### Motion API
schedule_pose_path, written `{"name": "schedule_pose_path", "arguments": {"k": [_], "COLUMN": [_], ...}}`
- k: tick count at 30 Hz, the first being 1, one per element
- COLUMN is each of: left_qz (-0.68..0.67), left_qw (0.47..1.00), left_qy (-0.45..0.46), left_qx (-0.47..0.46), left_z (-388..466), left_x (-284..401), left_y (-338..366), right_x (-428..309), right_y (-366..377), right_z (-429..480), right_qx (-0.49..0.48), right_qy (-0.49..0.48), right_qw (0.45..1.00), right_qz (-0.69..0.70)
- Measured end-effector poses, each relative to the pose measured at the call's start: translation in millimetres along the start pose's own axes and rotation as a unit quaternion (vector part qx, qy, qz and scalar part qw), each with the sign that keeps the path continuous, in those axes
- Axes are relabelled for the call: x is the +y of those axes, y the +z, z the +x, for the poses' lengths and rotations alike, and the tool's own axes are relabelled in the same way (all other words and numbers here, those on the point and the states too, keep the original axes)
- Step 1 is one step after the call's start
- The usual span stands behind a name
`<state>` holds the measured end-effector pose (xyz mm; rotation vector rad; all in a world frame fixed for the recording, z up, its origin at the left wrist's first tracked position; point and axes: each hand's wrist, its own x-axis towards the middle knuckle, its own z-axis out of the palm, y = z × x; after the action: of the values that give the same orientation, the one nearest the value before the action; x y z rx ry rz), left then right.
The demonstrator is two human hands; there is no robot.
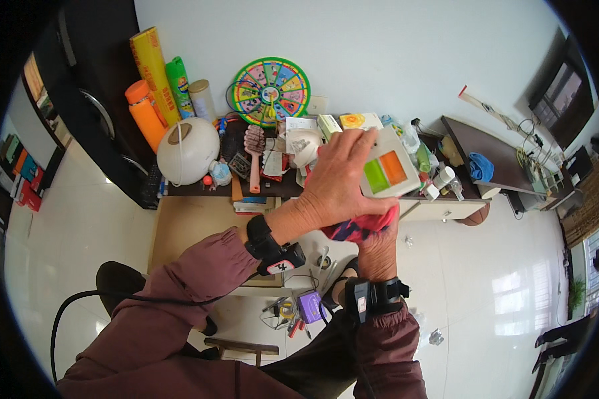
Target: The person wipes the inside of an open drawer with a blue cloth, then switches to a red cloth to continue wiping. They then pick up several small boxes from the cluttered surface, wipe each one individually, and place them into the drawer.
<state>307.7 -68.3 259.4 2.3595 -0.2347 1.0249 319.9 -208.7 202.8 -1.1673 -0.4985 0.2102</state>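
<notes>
Over the front edge of the cluttered dark tabletop (pixel 292 188), my left hand (pixel 337 174) grips a white box (pixel 403 172) that has a green and an orange square on its face. My thumb lies along its lower edge and my fingers reach over its top. Just beneath, my right hand (pixel 379 244) holds a bunched pink and dark patterned cloth (pixel 357 228) against the box's underside. Most of the right fingers are hidden by the cloth and the box. A pink hairbrush (pixel 254 154) lies on the tabletop to the left of my hands.
An open drawer (pixel 199 224) juts out below the tabletop. Behind stand a round white appliance (pixel 189 152), an orange bottle (pixel 147 117) and a colourful wheel (pixel 271 92). Small bottles (pixel 444 177) crowd the right side. A purple box (pixel 310 306) and tools sit low between my legs.
</notes>
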Motion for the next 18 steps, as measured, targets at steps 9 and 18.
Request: {"name": "schedule_pose_path", "arguments": {"k": [9,18], "left_qz": [0.009,-0.007], "left_qw": [0.980,0.986], "left_qy": [0.093,-0.156], "left_qx": [-0.177,0.048], "left_z": [-25,-96], "left_x": [-14,21], "left_y": [-57,-31], "right_x": [-9,34], "right_y": [23,61], "right_z": [7,1], "right_qx": [0.004,-0.024], "right_qy": [0.037,0.101], "right_qw": [0.978,0.932], "right_qz": [0.207,0.347]}}
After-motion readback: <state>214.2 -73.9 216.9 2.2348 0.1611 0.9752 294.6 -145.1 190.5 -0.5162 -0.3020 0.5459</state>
